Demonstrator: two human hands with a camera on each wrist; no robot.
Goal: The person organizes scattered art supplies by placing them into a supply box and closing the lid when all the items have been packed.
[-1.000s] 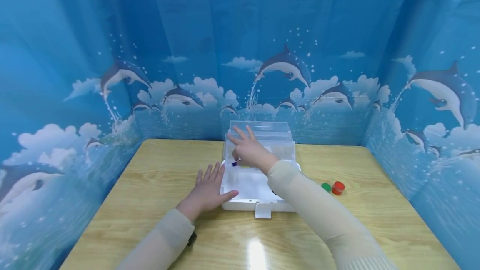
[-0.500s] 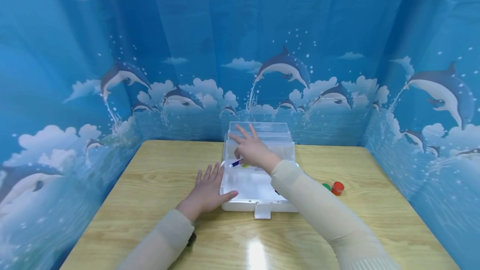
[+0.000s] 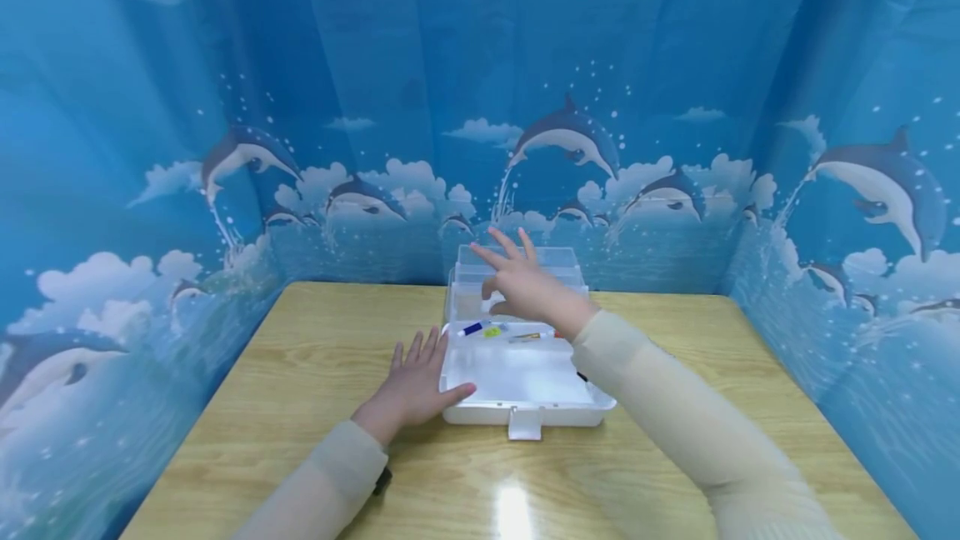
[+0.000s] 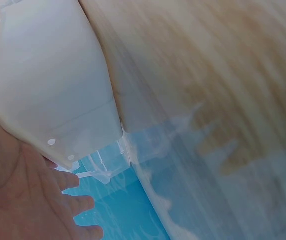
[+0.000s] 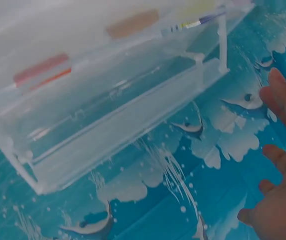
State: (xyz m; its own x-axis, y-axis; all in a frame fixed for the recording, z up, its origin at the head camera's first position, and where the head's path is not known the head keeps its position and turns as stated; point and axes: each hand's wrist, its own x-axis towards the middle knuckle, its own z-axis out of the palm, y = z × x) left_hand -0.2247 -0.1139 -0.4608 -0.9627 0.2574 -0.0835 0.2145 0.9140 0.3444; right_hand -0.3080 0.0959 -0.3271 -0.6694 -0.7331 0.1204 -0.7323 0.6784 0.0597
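My left hand [image 3: 412,386] lies with straight, spread fingers against the left side of a white plastic box [image 3: 510,417], its thumb over the front rim. In the left wrist view the palm is up against the white box wall [image 4: 53,85]. My right hand [image 3: 528,290] is raised above the back of the box, fingers spread and nothing in them. Below it, along the back of the box, lie a dark blue and white pen-like stick [image 3: 472,328], a small yellow-green piece [image 3: 492,332] and a slim stick with a brownish tip [image 3: 528,337].
Clear folding trays [image 3: 465,273] stand raised at the back of the box. A black thing [image 3: 582,377] shows inside at the right, partly behind the sleeve [image 3: 645,382]. The box's latch [image 3: 525,423] hangs down in front. A dolphin-printed curtain [image 3: 375,107] surrounds the wooden table [image 3: 300,357].
My right hand has let go of the blue and white stick and moved up and right. The green and red pots on the right are now behind my sleeve. My left hand has stayed put.
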